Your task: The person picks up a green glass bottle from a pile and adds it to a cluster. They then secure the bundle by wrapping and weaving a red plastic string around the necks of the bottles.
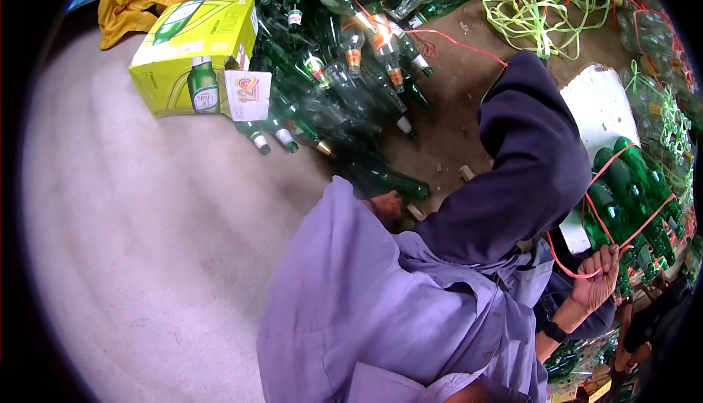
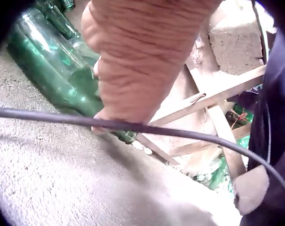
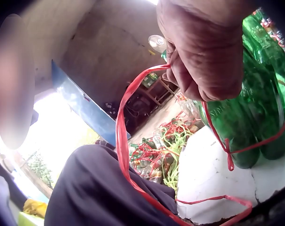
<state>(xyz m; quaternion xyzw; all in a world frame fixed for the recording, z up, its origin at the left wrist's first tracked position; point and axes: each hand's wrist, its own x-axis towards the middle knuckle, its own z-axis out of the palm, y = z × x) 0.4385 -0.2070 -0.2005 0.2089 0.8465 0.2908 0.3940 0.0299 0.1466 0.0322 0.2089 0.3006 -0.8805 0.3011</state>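
In the head view, my right hand (image 1: pixel 597 278) pinches red string (image 1: pixel 578 274) beside a bundle of green bottles (image 1: pixel 622 194) with string around it. Seen from the right wrist, the bent fingers of this hand (image 3: pixel 203 52) hold the red string (image 3: pixel 123 136), which hangs in a long loop; green bottles (image 3: pixel 239 122) stand against them on a white board (image 3: pixel 213 174). My left hand (image 1: pixel 388 209) is low by a lying green bottle (image 1: pixel 388 179). The left wrist view shows this hand (image 2: pixel 142 61) over a green bottle (image 2: pixel 53 66), fingertips curled at its neck; the palm side is hidden.
Many loose bottles (image 1: pixel 337 73) lie beyond my knee (image 1: pixel 542 146), beside a yellow-green carton (image 1: pixel 194 58). Tangled light-green string (image 1: pixel 549 11) lies on the floor. A wooden frame (image 2: pixel 213 96) and a rough block (image 2: pixel 236 47) stand near my left hand.
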